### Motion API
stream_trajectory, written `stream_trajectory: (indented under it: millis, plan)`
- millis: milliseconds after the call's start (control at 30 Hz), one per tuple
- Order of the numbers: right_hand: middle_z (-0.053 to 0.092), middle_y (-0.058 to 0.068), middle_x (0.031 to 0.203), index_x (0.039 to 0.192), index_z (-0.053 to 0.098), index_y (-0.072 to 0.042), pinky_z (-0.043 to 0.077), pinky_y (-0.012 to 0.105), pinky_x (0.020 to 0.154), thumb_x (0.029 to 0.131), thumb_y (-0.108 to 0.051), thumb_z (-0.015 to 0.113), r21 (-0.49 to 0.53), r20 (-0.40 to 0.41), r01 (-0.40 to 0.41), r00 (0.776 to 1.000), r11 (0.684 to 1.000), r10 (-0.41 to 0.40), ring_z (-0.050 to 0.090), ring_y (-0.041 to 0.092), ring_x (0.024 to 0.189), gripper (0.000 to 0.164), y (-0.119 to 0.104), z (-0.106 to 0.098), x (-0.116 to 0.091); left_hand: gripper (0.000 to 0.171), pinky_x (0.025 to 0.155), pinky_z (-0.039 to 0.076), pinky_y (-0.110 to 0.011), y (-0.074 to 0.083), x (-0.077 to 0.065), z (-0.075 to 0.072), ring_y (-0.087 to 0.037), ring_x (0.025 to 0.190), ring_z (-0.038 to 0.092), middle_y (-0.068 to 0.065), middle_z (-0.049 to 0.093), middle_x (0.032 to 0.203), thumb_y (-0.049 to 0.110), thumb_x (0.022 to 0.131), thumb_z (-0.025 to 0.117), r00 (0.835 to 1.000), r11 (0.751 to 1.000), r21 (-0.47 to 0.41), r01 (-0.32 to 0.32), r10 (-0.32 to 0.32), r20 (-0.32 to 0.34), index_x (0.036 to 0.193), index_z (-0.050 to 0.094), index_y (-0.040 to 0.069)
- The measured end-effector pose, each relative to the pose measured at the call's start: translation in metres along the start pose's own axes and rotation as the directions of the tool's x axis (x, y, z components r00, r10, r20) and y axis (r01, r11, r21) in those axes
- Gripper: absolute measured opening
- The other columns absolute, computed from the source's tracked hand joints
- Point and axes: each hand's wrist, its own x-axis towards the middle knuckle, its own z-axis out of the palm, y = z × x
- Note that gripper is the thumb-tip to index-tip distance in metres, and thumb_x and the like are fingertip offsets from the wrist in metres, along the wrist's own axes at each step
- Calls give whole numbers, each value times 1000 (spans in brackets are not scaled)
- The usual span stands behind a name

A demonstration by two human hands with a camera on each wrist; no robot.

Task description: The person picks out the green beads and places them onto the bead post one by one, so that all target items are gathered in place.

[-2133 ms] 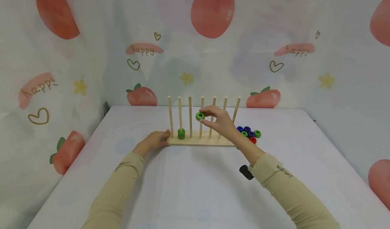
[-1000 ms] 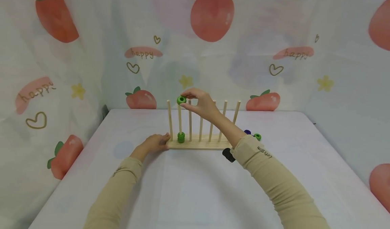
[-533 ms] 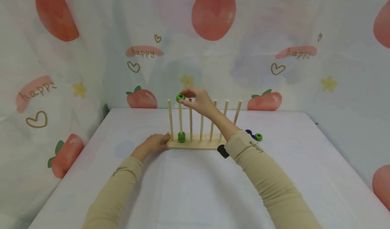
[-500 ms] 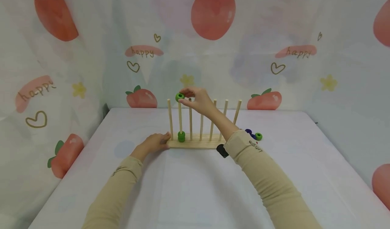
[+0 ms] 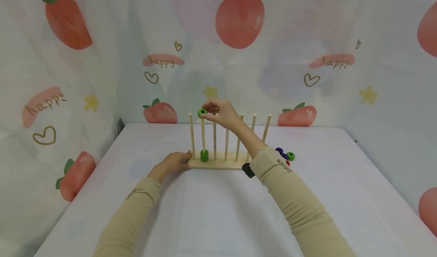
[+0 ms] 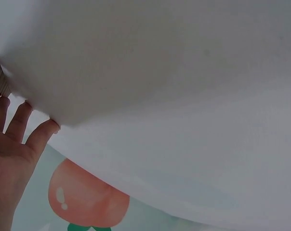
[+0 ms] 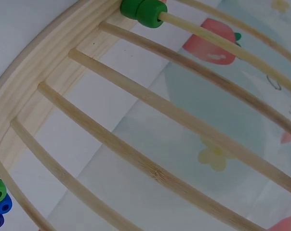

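At its left end, the wooden peg rack [image 5: 218,166] is gripped by my left hand [image 5: 175,162], thumb in front and fingers behind. The left wrist view shows this hand's fingers [image 6: 39,137] spread by the rack's end. Between thumb and fingers, my right hand [image 5: 222,114] pinches a green bead [image 5: 202,113] at the top of the second peg from the left. Whether the peg tip is inside its hole, I cannot tell. Two stacked green beads [image 5: 204,156] sit at the bottom of that peg. The other visible pegs carry no beads.
Loose beads lie at the rack's right end, partly hidden by the right sleeve: a green bead [image 5: 290,156], blue-purple beads [image 5: 279,150] and a red bead [image 5: 288,163]. A black object [image 5: 248,170] is at the right wrist. Patterned cloth [image 5: 239,78] rises behind the table.
My right hand has carried the green bead left and up to the second peg's top, where it has stayed with small shifts. The left hand has kept its place on the rack.
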Motion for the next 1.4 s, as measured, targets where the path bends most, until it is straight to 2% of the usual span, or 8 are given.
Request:
stream_trajectory:
  millis: [233, 533, 733, 867, 1033, 1200, 1400]
  plan:
    - [65, 21, 111, 114, 63, 5, 51, 33, 93, 89, -9, 65, 39, 30, -68, 997, 997, 67, 62, 29, 104, 29, 0, -3, 0, 55, 101, 42, -50, -3, 1, 4, -42, 120, 51, -22, 48, 138, 27, 89, 64, 1000, 1000, -1, -14, 14, -9, 134, 49, -1]
    - [64, 22, 113, 114, 63, 4, 51, 33, 94, 89, -9, 64, 94, 45, -91, 995, 991, 87, 62, 29, 104, 28, 0, -5, 1, 55, 102, 41, -51, -1, -1, 2, -43, 121, 50, -22, 47, 138, 26, 88, 66, 1000, 1000, -7, -10, 10, -14, 133, 50, -1]
    - [65, 21, 113, 113, 63, 4, 51, 34, 93, 90, -8, 63, 180, -3, -108, 994, 978, 110, 62, 29, 105, 26, 2, -8, 1, 56, 102, 41, -49, 0, 3, 0, -43, 119, 51, -22, 46, 139, 25, 89, 64, 998, 998, 20, -63, 64, -12, 134, 48, -4]
    - [65, 22, 114, 113, 63, 4, 52, 34, 92, 90, -8, 62, 215, -12, -110, 993, 970, 115, 63, 29, 104, 26, 3, -7, 0, 58, 103, 41, -48, -4, 4, 2, -41, 122, 50, -19, 44, 142, 27, 89, 63, 999, 999, 30, -44, 44, 12, 136, 46, -2]
    - [63, 24, 117, 115, 62, 6, 51, 33, 93, 91, -8, 61, 212, 9, -110, 994, 971, 110, 62, 29, 106, 28, 3, -4, 2, 58, 105, 39, -48, -8, 1, 2, -39, 128, 45, -16, 38, 146, 27, 90, 62, 999, 1000, 28, -8, 7, 42, 138, 43, -1]
    - [63, 22, 116, 116, 61, 5, 51, 34, 94, 91, -8, 61, 181, 32, -99, 995, 979, 94, 61, 29, 107, 29, 1, -9, 1, 59, 106, 38, -48, -5, 0, 0, -40, 128, 44, -17, 36, 147, 26, 92, 60, 998, 999, 30, -43, 42, 37, 139, 41, -3]
    - [61, 23, 118, 117, 60, 7, 49, 37, 96, 90, -7, 62, 142, 64, -49, 997, 989, 40, 59, 31, 110, 30, 0, -13, -5, 59, 109, 35, -49, -2, -2, 2, -41, 133, 39, -18, 30, 151, 29, 96, 53, 997, 998, 48, -28, 24, 68, 142, 35, -3]
